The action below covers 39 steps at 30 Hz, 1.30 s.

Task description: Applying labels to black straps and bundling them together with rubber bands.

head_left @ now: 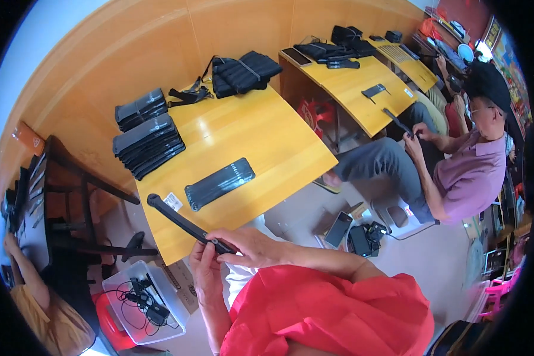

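A long black strap [184, 225] is held between both hands at the near edge of the yellow wooden table [273, 154]. Its far end reaches up and left over the tabletop. My left hand [206, 267] pinches the near end from below. Beside it, my right hand [252, 246] grips the same end, thumb and fingers closed on it. Just beyond the strap lies one flat black pouch [219, 183], next to a small white label [172, 202]. Two piles of similar pouches stand at the table's left: a taller pile [149, 145] and a banded one [141, 109].
At the table's far side lie a tied black bundle [243, 74] and loose black straps [191, 93]. A clear plastic box [178, 320] of cables is at lower left, near a dark chair [86, 178]. On the right, a co-worker [469, 172] handles another strap. Chargers [362, 238] lie on the floor.
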### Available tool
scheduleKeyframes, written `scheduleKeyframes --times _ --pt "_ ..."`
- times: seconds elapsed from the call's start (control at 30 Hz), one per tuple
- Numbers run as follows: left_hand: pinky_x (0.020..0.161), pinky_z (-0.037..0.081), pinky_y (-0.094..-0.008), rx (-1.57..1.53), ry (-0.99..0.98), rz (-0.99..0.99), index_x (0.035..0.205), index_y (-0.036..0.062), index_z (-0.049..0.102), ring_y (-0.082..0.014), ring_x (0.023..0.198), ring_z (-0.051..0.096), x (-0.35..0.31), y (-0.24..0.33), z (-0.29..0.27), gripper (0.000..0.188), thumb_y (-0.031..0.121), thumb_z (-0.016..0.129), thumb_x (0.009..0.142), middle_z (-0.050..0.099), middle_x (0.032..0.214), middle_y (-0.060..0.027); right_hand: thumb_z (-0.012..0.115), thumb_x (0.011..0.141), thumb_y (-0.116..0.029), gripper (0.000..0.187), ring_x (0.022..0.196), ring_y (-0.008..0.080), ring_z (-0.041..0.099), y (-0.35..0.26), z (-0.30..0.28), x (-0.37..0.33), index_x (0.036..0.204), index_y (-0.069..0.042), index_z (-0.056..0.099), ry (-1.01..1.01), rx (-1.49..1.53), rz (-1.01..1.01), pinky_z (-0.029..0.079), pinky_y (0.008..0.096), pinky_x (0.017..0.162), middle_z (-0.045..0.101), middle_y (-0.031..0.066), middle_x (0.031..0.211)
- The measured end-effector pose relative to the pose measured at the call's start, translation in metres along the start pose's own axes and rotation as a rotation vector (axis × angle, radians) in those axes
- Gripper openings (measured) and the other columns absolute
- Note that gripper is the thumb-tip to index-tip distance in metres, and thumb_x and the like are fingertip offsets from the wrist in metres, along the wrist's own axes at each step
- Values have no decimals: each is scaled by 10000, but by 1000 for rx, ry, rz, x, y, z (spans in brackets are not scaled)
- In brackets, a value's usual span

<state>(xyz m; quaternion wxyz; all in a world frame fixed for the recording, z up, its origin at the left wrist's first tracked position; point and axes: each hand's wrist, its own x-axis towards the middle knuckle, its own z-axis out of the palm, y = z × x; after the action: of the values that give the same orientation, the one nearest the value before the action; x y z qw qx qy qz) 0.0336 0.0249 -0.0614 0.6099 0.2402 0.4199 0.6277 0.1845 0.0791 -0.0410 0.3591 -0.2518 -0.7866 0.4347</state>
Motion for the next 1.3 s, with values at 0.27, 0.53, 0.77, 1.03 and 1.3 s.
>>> scheduleKeyframes --times 0.27,0.53,0.77,1.03,1.3 --pt "709 538 -304 45 31 -99 1057 -29 508 -202 782 647 21 24 42 241 166 518 915 625 882 -158 651 764 -15 166 708 217 612 -7 -50 -4 929 -8 653 186 -123 69 494 288 619 615 117 849" --pt "749 561 -306 -29 -14 -71 1084 -30 494 -195 846 641 21 16 45 272 27 596 839 623 934 -145 657 708 68 184 708 229 622 -9 -45 -2 885 16 656 234 -133 -99 485 281 591 626 127 832" --pt "728 561 -289 21 24 -61 1073 -25 504 -173 841 636 22 14 46 300 31 641 811 627 933 -134 660 691 62 208 692 249 619 -4 -49 -1 892 13 637 169 -231 -166 502 300 569 601 124 835" --pt "719 559 -274 21 23 -40 1079 -28 514 -166 843 633 22 11 46 304 27 644 811 631 925 -131 630 663 93 212 653 262 605 -5 -46 2 863 24 610 222 -348 -291 489 313 538 593 126 800" --pt "740 552 -282 39 -34 -26 1150 -50 502 -169 855 631 18 14 43 352 6 619 823 631 953 -133 591 689 119 174 602 257 578 -4 -39 2 832 22 572 279 -288 -218 456 310 507 570 126 741"
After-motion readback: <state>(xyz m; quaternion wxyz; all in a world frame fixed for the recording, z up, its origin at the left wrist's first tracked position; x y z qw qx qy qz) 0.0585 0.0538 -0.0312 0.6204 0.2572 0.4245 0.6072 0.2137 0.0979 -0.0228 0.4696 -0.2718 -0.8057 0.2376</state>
